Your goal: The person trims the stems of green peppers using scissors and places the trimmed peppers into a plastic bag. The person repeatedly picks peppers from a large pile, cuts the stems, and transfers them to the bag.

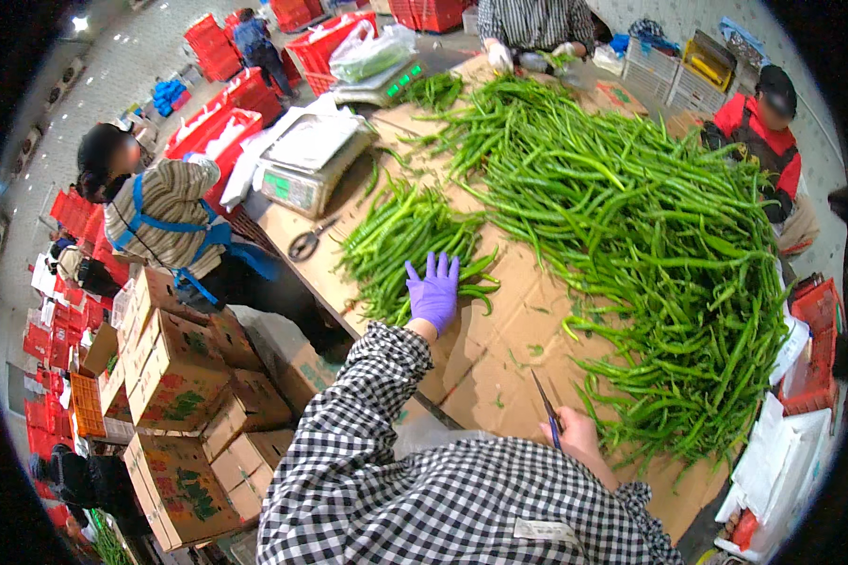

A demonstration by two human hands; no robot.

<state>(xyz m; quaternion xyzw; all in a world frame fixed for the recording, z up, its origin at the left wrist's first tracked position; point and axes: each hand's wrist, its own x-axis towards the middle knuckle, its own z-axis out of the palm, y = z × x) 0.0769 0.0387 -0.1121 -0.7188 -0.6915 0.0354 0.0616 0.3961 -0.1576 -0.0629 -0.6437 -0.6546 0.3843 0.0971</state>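
My left hand (434, 293), in a purple glove, reaches out with its fingers spread over the near right edge of a smaller pile of long green chili peppers (403, 240). It seems to rest on or just above the peppers; contact cannot be told for sure. Bare, my right hand (576, 434) holds a pair of scissors (552, 413), blades pointing away from me, above the cardboard-covered table (495, 332). To its right spreads a much larger heap of long green peppers (629, 212).
A digital scale (307, 166) stands left of the small pile, with black-handled scissors (305, 244) near the table's left edge. Another scale (385, 81) sits farther back. People work left, right and opposite. Cardboard boxes (177, 374) are stacked at left; a red crate (813, 346) stands at right.
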